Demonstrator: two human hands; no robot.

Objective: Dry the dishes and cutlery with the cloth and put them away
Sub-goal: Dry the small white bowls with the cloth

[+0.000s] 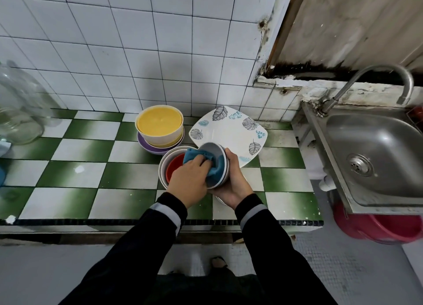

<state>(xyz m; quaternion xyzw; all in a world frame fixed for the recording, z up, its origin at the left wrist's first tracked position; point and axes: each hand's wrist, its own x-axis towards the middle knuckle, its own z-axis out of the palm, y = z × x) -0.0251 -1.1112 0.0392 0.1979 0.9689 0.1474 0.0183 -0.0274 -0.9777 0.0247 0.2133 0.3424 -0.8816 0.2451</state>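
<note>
Blue cloth [194, 156]: bunched in my left hand [190, 181], fingers curled round it and pressed into the hollow of the grey bowl [214, 152].
Grip: my right hand [233, 185] cups the grey bowl from behind, thumb up against its rim, holding it tipped on its side with the mouth turned toward my left hand.
Grey bowl: lifted clear of the desk [91, 144], in front of the leaf plate [229, 130] and just right of the nested bowls [163, 167]. White rims show behind it; I cannot tell whether a second bowl sits round it.
Nested bowls: white outside, a red bowl [175, 167] inside, standing on the desk, partly hidden under my left hand.
Yellow bowl [160, 123]: stacked upright on a purple bowl [146, 145], near the wall, behind the nested bowls.
Leaf plate: white, square with rounded corners, grey and blue leaves printed round its border, lying beside the yellow bowl.
Desk: green and white check tiles, a dark strip along the front edge.
Sleeves: dark with grey cuffs, both reaching in from below.
Steel sink [377, 153]: right of the desk, a curved tap [377, 80] arching over it and a red bucket [377, 226] beneath.
Glass jar [18, 112]: far left end of the desk, against the white wall tiles [114, 52].
</note>
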